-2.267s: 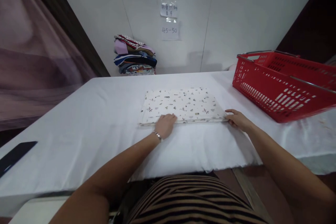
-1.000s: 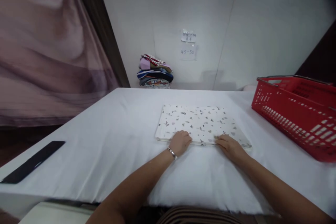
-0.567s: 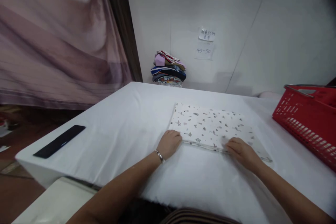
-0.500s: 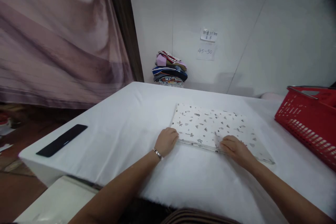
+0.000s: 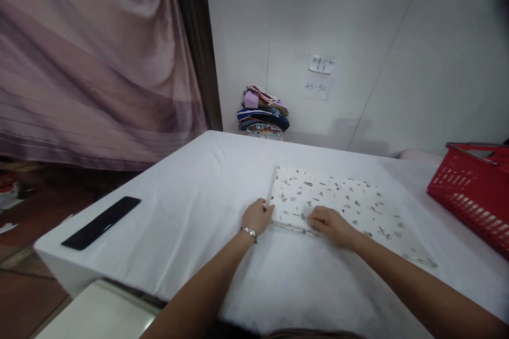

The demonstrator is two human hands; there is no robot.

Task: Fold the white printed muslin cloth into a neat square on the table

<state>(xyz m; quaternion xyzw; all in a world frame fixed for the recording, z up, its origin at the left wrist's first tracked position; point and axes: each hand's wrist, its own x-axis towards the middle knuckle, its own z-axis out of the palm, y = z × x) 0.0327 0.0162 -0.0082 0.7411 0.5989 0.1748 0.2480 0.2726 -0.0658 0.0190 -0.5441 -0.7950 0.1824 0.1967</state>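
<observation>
Hands flat on folded white patterned cloth (image 5: 338, 201): left hand (image 5: 257, 216) at near-left corner, right hand (image 5: 330, 225) on near edge, smoothing; next prob. another fold.

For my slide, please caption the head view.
Both hands, left and right, press the patterned folded cloth on the table.

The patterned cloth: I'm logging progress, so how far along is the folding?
Done: the patterned cloth lies flat, folded to a rectangle on the table. In hand: left hand and right hand press its near edge. Left: it isn't yet on the pile of folded clothes.
</observation>
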